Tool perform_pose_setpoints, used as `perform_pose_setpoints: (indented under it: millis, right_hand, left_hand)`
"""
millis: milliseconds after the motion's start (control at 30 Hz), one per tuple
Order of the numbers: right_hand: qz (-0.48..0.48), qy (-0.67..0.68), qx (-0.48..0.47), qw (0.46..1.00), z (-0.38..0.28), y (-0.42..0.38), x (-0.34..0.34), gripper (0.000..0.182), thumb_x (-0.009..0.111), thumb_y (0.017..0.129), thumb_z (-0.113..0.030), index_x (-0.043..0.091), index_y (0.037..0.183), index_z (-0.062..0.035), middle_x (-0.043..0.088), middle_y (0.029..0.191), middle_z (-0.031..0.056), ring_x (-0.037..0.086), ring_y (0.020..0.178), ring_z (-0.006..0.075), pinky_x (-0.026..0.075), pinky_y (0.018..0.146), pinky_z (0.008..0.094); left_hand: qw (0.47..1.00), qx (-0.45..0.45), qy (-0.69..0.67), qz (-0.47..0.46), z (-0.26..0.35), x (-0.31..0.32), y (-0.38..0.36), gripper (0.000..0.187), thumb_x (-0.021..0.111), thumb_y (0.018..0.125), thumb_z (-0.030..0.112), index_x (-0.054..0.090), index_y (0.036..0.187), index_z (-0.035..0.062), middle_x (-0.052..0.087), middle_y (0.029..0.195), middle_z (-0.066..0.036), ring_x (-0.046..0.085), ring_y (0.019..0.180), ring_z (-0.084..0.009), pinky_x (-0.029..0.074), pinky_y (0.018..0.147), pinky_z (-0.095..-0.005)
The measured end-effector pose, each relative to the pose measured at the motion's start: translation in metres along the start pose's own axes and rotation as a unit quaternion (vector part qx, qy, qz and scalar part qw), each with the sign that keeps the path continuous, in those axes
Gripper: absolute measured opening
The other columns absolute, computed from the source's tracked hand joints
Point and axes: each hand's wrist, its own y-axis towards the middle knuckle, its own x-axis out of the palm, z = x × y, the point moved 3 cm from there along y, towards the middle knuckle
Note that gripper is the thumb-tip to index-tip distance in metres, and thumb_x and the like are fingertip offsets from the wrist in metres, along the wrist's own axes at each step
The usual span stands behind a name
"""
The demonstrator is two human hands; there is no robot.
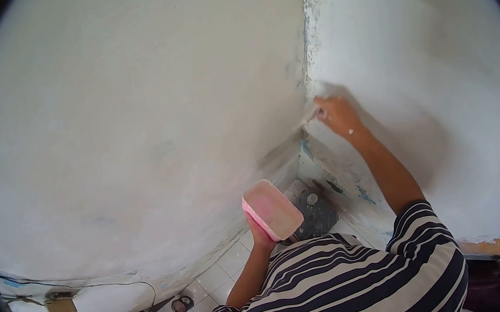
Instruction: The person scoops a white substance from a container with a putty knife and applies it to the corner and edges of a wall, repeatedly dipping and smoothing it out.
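Note:
My left hand (260, 234) holds a pink rectangular tub (273, 209) from its left side, with pale material inside. The tub is tilted so its open top faces the camera. My right hand (335, 115) is raised at the corner where two walls meet, its fingers closed on a small thin tool (313, 113), blurred and mostly hidden. The tool touches or nearly touches the rough corner strip (310, 19). A pale spot shows on my right wrist.
A large whitish wall (133, 107) spans the left and another wall (438, 73) the right. Below are white floor tiles (213, 278), a dark spattered object (317, 216), a roll of tape (182, 304), and a socket box (61, 305) with black cables.

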Motion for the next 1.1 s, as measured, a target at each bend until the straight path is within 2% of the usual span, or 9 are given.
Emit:
perform_pose_setpoints:
  millis: [33,200,300,500,633,767,833,967,1100]
  right_hand:
    - [-0.072,-0.031,0.038,0.996,0.008,-0.006,0.028,0.028,0.073,0.085,-0.021,0.057,0.102,-0.0068,0.067,0.081,0.0172,0.065,0.081,0.0407,0.05,0.07,0.0508]
    - [-0.028,-0.033,0.029,0.999,0.027,0.02,0.092,0.027,0.073,0.085,-0.021,0.056,0.101,-0.0086,0.067,0.078,0.0164,0.065,0.077,0.0403,0.05,0.067,0.0507]
    - [0.088,-0.015,0.011,0.996,0.016,0.048,0.043,0.023,0.072,0.087,-0.023,0.057,0.098,-0.0093,0.065,0.074,0.0154,0.065,0.074,0.0387,0.05,0.063,0.0492]
    - [0.322,-0.076,-0.038,0.943,-0.02,0.077,-0.1,0.024,0.081,0.078,-0.017,0.063,0.088,-0.005,0.066,0.073,0.0145,0.067,0.068,0.0312,0.051,0.061,0.0375]
    - [0.36,-0.044,-0.036,0.931,-0.054,0.066,-0.142,0.022,0.079,0.078,-0.012,0.062,0.09,-0.0038,0.067,0.076,0.0148,0.067,0.068,0.0326,0.051,0.061,0.0372]
    - [0.033,0.033,0.053,0.998,-0.049,0.052,-0.091,0.024,0.075,0.082,-0.018,0.057,0.093,-0.0063,0.068,0.082,0.0178,0.065,0.077,0.0398,0.05,0.063,0.0467]
    - [-0.051,-0.018,0.036,0.998,-0.031,0.048,-0.037,0.024,0.074,0.083,-0.017,0.056,0.094,-0.0051,0.068,0.086,0.0185,0.065,0.083,0.0406,0.05,0.069,0.0486]
    - [-0.05,-0.011,0.019,0.999,-0.007,0.075,0.001,0.023,0.073,0.084,-0.017,0.056,0.095,-0.0046,0.067,0.086,0.0192,0.065,0.088,0.0406,0.05,0.074,0.05]
    - [0.076,-0.036,-0.06,0.995,-0.032,0.119,-0.08,0.025,0.074,0.083,-0.016,0.059,0.099,-0.0035,0.069,0.087,0.018,0.068,0.082,0.0367,0.052,0.07,0.0436]
  left_hand:
    - [1.0,-0.012,-0.004,-0.013,0.0,0.001,-0.001,0.082,0.024,0.096,0.075,0.037,0.15,0.0156,0.053,0.143,-0.009,0.055,0.128,-0.0317,0.047,0.106,-0.0518]
    - [1.0,-0.021,0.004,-0.009,-0.002,-0.001,-0.002,0.082,0.024,0.095,0.076,0.037,0.151,0.0157,0.052,0.144,-0.01,0.054,0.128,-0.0319,0.046,0.106,-0.0524]
    - [0.998,-0.004,0.049,0.035,0.004,-0.001,0.0,0.082,0.024,0.095,0.076,0.036,0.151,0.0162,0.051,0.145,-0.009,0.054,0.129,-0.0315,0.045,0.107,-0.0525]
    - [0.998,-0.037,-0.019,-0.043,0.006,0.019,0.001,0.08,0.024,0.097,0.073,0.036,0.151,0.0155,0.05,0.146,-0.008,0.052,0.131,-0.0304,0.044,0.109,-0.05]
    - [0.997,-0.047,-0.013,-0.06,0.008,0.026,0.01,0.08,0.021,0.097,0.074,0.037,0.151,0.0169,0.05,0.147,-0.008,0.052,0.131,-0.0304,0.045,0.108,-0.0507]
    - [0.997,-0.061,0.006,-0.042,0.008,0.025,0.016,0.079,0.019,0.098,0.073,0.037,0.151,0.0178,0.05,0.147,-0.007,0.052,0.131,-0.0295,0.045,0.108,-0.0503]
    - [0.997,-0.066,0.009,-0.042,0.009,0.024,0.014,0.079,0.018,0.098,0.073,0.037,0.151,0.0176,0.05,0.147,-0.007,0.053,0.131,-0.0296,0.046,0.107,-0.0503]
    - [0.997,-0.066,0.003,-0.035,0.009,0.02,0.012,0.078,0.018,0.098,0.072,0.038,0.15,0.0171,0.051,0.145,-0.007,0.053,0.13,-0.0297,0.046,0.107,-0.0501]
    - [0.999,-0.041,0.018,-0.03,0.011,0.021,0.015,0.078,0.018,0.098,0.072,0.038,0.15,0.0173,0.051,0.145,-0.007,0.053,0.13,-0.03,0.045,0.107,-0.0502]
